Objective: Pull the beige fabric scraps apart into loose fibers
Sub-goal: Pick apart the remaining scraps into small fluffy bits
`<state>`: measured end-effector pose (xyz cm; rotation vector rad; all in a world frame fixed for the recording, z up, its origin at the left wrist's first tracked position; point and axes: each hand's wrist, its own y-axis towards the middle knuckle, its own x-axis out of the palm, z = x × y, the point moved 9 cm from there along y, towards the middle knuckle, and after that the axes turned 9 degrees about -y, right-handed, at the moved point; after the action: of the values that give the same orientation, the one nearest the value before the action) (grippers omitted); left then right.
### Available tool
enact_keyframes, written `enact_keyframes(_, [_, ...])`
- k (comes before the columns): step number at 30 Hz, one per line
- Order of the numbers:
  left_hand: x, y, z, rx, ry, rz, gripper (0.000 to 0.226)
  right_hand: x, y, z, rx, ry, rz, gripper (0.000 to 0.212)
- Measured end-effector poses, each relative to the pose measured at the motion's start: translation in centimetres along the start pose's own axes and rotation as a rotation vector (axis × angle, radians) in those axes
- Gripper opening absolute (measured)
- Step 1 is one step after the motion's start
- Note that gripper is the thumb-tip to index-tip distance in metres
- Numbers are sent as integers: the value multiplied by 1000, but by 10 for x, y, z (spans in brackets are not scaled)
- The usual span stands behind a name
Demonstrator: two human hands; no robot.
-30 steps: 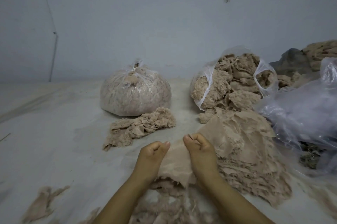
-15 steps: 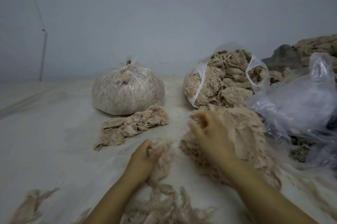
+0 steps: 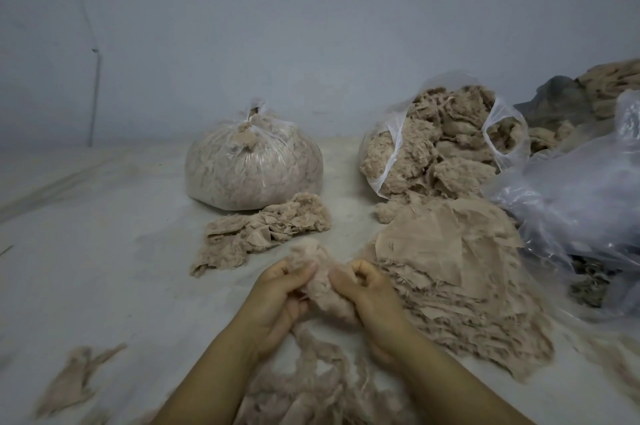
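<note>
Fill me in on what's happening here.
A person is shredding beige cloth by hand. The left hand and right hand both grip one fuzzy scrap between them. A stack of flat scraps lies to the right, and loose fibers pile up under the wrists. Farther back sit a tied bag and an open bag, both holding beige material.

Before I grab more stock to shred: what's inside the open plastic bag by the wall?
The open plastic bag holds frayed beige fabric scraps, heaped to its mouth and spilling out. Anything deeper is covered by them.
</note>
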<state>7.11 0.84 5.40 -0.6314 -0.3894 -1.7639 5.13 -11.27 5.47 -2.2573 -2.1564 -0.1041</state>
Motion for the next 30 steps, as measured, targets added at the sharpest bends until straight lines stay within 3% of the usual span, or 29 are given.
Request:
enact_keyframes(3, [-4,-2,8,62,93,57,16,8,-1,11,82,93,-88,22])
enact_keyframes(6, [-14,-2,14,125,168,150,17,8,-2,14,96,130,-98,22])
enact_keyframes(10, [-21,-3,18,179,230,228,22,-3,-10,-10,-163,-380,57,35])
enact_keyframes(14, [3,-4,5,107,255,46,31,12,-15,-14,-257,-621,31,32])
enact_keyframes(17, [10,-6,0,82,359,-6,42,1,-11,-6,-155,-398,77,18])
enact_keyframes(20, [13,-7,1,109,451,-50,25,2,-8,10,54,25,-12,18])
enact_keyframes(22, [3,-4,3,158,461,35,26,5,-9,16,132,150,-30,19])
enact_keyframes(25, [-18,-4,14,176,192,246,15,2,-8,20,177,307,7,22])
enact_keyframes(27, [-26,-3,13,116,49,289,22,0,-7,18,172,375,1,25])
enact_keyframes(30, [-15,-5,-7,-97,133,168,38,4,-9,18,196,411,-23,18])
